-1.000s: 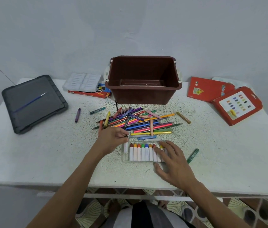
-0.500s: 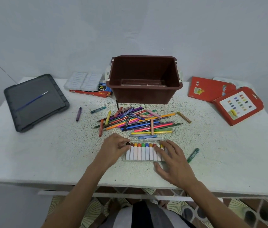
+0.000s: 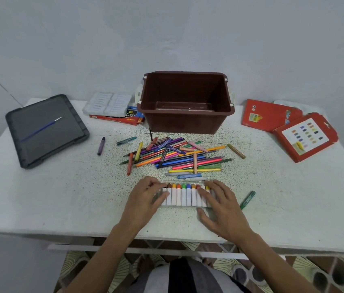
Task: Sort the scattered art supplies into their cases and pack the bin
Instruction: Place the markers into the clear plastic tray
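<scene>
The left hand (image 3: pixel 145 197) has come off the near edge of the pile (image 3: pixel 179 155) and now sits on the left end of the case (image 3: pixel 184 196). Its fingers (image 3: pixel 150 183) curl over the far rim and the thumb lies across the first crayons, so it holds that end. The right hand (image 3: pixel 219 205) has barely shifted: its fingers are spread and fairly straight, pressing flat on the right end of the row. The case lies at the front of the desk (image 3: pixel 61 197), just below the pile, with the bin (image 3: pixel 185 102) behind. Whether a crayon went in with that move I cannot tell. Both hands frame the row, probably to level it or steady the case. The pile, a green crayon (image 3: pixel 247 200) and a purple crayon (image 3: pixel 101 146) remain unsorted, so the task looks early.
</scene>
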